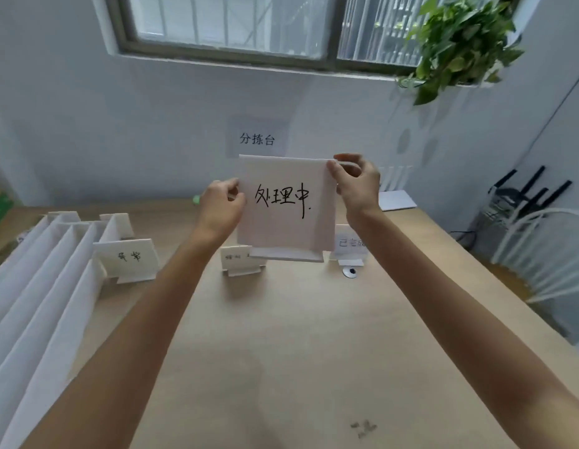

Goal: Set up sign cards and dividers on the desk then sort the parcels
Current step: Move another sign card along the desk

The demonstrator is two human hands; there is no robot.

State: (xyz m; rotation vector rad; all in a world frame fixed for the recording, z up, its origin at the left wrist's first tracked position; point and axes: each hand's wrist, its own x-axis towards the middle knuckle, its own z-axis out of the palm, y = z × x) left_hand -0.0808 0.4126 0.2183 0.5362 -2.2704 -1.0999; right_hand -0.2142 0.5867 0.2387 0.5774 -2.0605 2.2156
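I hold a white sign card (286, 205) with black handwriting upright above the middle of the wooden desk (281, 335). My left hand (221, 205) pinches its left edge. My right hand (354, 183) pinches its top right corner. Three smaller white sign cards stand on the desk: one at the left (127, 259), one (238, 259) partly behind the held card, one at the right (351, 243). Long white dividers (45, 286) lie in a row along the desk's left side.
A printed label (257, 139) is stuck on the wall behind the desk. A white pad (396, 199) lies at the back right. A small round grommet (350, 272) sits in the desktop. A white chair (541, 254) and a plant (460, 43) stand at the right.
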